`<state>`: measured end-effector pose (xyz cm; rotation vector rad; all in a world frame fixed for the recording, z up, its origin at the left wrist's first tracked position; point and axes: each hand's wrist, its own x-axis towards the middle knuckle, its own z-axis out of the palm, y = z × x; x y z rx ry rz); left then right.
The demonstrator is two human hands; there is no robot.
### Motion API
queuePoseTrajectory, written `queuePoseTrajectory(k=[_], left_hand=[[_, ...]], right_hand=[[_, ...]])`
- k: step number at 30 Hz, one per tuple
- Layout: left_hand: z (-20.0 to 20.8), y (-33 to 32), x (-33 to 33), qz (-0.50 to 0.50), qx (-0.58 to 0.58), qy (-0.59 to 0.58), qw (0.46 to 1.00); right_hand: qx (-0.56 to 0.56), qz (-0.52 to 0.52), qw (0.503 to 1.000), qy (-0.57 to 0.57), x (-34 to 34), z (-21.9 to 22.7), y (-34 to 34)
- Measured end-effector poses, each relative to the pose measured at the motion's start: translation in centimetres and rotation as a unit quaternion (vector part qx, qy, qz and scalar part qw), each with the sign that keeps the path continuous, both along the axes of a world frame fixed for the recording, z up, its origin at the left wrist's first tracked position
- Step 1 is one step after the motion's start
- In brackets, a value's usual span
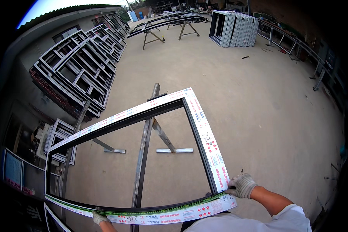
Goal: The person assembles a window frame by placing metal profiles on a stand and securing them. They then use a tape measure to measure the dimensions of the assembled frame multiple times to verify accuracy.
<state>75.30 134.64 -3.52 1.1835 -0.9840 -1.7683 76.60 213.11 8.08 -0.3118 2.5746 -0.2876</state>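
Note:
A large window frame (207, 143), dark inside with white printed protective film, lies flat on metal trestles in front of me. Along its near rail runs a green tape measure (162, 212), its blade stretched almost the full width. My left hand (100, 217), in a pale knitted glove, curls over the near rail at the lower left, its fingers on the rail beside the blade. At the near right corner my right hand (241, 186), gloved too, is closed at the blade's right end. A small thin dark thing sticks up above its knuckles; I cannot make out its kind.
A steel trestle bar (143, 154) passes under the frame, its feet on the concrete floor (266, 116). Many frames (81, 65) lean on the left wall. Farther off stand sawhorses (152, 36) with frames, upright wrapped frames (234, 29) and a long bench (290, 34). A hammer-like tool (245, 57) lies beyond.

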Motion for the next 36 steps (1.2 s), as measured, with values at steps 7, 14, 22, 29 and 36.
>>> queuePoseTrajectory(k=[7, 14, 22, 29, 36], left_hand=[[3.0, 4.4, -1.1, -0.043, -0.038, 0.051, 0.997], [5.8, 6.7, -0.5, -0.096, -0.094, 0.123, 0.983], [8.6, 14.4, 2.8, -0.13, -0.12, 0.152, 0.972], [13.1, 26.5, 9.5, -0.126, -0.168, 0.096, 0.973], [12.3, 40.4, 15.7, -0.109, -0.216, 0.027, 0.97]], right_hand=[[0.004, -0.019, 1.0, 0.012, 0.8, 0.6, -0.4], [-0.008, -0.047, 0.999, -0.001, 2.3, 1.4, -1.8], [-0.049, -0.04, 0.997, 0.047, 3.1, 0.1, -0.6], [-0.136, 0.0, 0.984, 0.117, 1.5, -2.8, 1.8], [-0.247, 0.005, 0.962, 0.116, 2.2, -6.3, 8.6]])
